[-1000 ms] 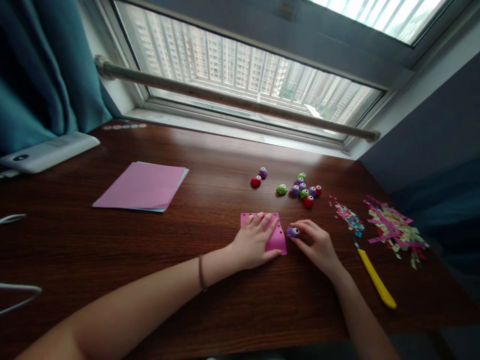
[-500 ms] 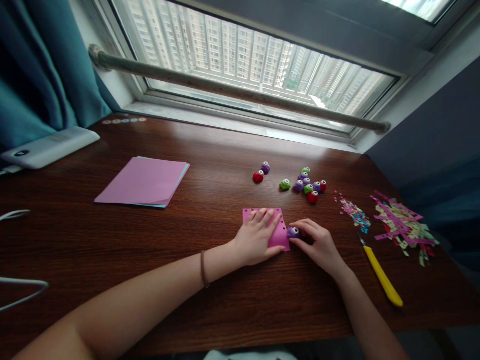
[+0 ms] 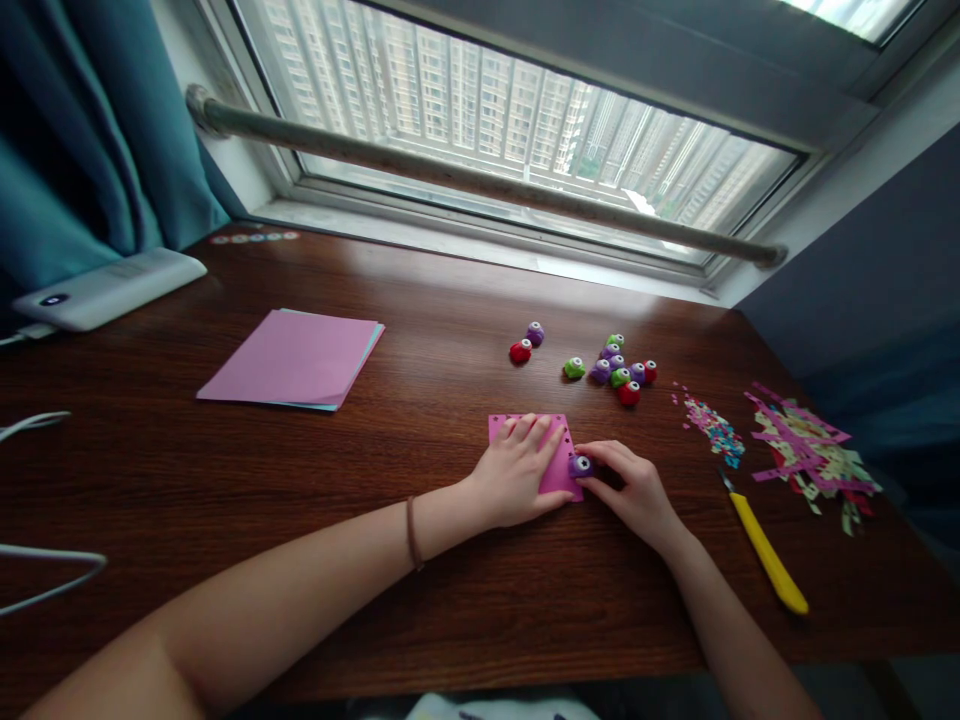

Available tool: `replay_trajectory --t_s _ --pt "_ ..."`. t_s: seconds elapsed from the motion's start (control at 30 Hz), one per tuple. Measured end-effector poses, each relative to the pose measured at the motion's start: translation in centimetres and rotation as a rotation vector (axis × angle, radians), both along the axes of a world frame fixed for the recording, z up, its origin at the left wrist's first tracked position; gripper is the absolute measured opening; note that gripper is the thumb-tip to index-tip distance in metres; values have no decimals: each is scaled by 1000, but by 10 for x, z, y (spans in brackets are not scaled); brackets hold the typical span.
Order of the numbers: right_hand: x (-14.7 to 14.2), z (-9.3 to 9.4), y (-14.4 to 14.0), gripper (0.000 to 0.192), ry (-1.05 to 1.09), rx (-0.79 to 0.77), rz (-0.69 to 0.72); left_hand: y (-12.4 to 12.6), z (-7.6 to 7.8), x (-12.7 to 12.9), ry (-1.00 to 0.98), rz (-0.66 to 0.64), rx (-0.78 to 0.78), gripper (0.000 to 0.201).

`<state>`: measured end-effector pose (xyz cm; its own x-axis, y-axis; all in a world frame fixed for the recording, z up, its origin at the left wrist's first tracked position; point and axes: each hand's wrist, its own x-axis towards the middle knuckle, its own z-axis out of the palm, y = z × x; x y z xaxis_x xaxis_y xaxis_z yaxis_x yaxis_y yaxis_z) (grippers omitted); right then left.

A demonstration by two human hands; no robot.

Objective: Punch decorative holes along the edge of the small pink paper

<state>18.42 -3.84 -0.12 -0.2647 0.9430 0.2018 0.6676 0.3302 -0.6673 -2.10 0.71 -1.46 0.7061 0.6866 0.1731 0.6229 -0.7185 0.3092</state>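
My left hand (image 3: 516, 472) lies flat on a small pink paper sheet (image 3: 559, 470) with punched holes along its edges, pinning it to the dark wooden table (image 3: 390, 590). My right hand (image 3: 634, 490) pinches a small purple hole punch (image 3: 579, 466) at the sheet's right edge. Beyond the hands sits a cluster of several small red, green and purple punches (image 3: 616, 366), and two more punches (image 3: 526, 342) stand apart to its left.
A stack of pink and blue paper (image 3: 296, 358) lies at the left middle. A yellow craft knife (image 3: 766, 552) lies to the right, with paper confetti (image 3: 712, 420) and paper scraps (image 3: 806, 455) beyond it. A white device (image 3: 109, 288) and cables (image 3: 45, 580) sit at the left. The window (image 3: 510, 130) is behind.
The purple punch in my right hand has slid a little left onto the sheet's right edge. The left hand stays pressed on the paper. The camera view shifted slightly.
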Motion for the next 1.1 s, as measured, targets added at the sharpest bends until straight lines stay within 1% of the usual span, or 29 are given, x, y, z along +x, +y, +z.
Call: replay_trajectory --t_s 0.17,0.53,0.8,1.1 --pt "-2 -1 0 31 7 13 17 -1 2 0 -2 -6 -2 80" --pt "-3 0 1 31 19 -23 18 -1 4 0 20 -23 23 77" --pt "-2 0 1 32 19 -38 23 -2 9 -1 30 -51 40 71" --pt "-2 -1 1 32 8 -37 13 2 9 -1 -13 -60 23 71"
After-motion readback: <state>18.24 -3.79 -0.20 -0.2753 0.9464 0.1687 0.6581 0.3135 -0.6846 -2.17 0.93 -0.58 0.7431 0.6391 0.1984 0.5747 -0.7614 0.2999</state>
